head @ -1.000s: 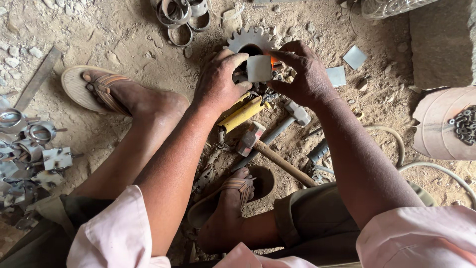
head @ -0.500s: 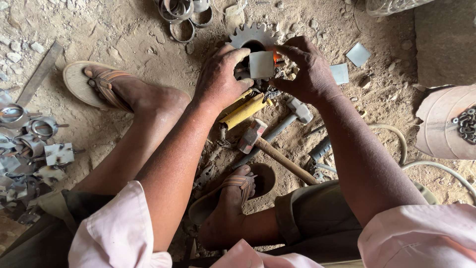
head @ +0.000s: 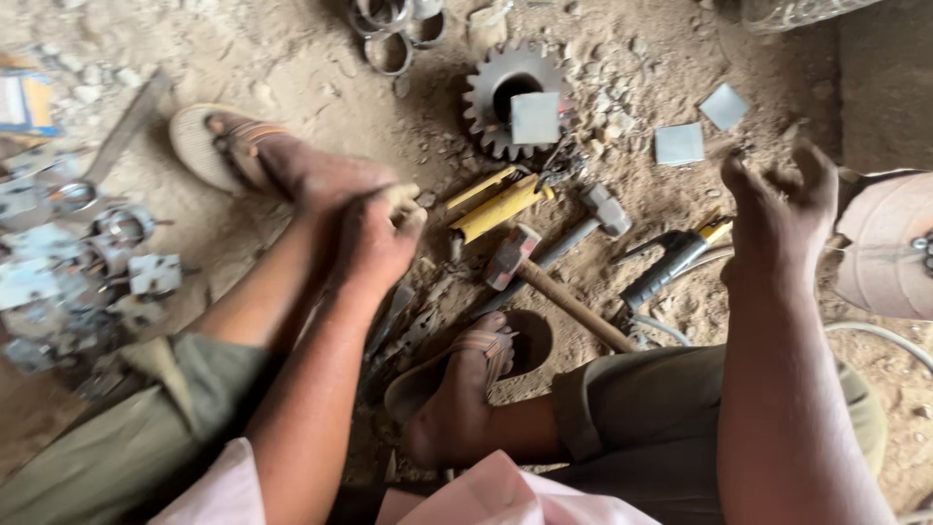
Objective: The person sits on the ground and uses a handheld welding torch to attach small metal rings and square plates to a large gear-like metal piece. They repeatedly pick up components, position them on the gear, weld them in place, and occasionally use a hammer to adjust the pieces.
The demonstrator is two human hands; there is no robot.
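Head view, left hand (head: 374, 238) fisted, empty, right hand (head: 777, 209) loosely spread, toothed steel gear (head: 496, 83) on gritty dirt.

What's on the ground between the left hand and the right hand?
Head view: a yellow-handled tool, two hammers and a black-handled tool between left hand and right hand.

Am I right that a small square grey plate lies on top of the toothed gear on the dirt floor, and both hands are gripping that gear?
Not quite. In the head view the square grey plate does lie on the toothed gear on the dirt floor, but neither hand grips the gear. The left hand is curled near the yellow tool, and the right hand is off to the side, apart from the gear.
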